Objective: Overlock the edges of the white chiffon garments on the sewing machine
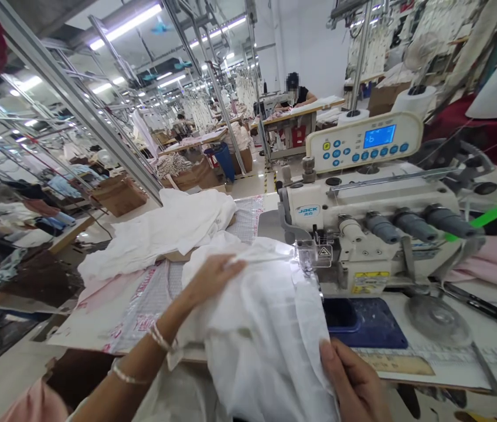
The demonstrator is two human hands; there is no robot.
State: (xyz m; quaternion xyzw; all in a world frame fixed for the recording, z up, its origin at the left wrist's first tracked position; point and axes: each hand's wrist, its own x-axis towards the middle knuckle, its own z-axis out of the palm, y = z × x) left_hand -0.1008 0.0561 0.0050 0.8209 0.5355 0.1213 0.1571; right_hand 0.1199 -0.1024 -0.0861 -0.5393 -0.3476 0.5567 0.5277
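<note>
A white fabric piece lies under the lit needle area of an overlock sewing machine and hangs over the table's front edge. My right hand pinches its right edge, thumb on top, below the machine's presser foot. Farther left, my left hand rests on the cloth with its fingers stretched out, slightly blurred by motion. A clear guard covers the needle area. Folds hide part of the seam.
More white cloth is heaped on the left of the table. Right of the fabric are a blue tray, a ruler and a round clear disc. A control panel stands above the machine. A co-worker sits behind.
</note>
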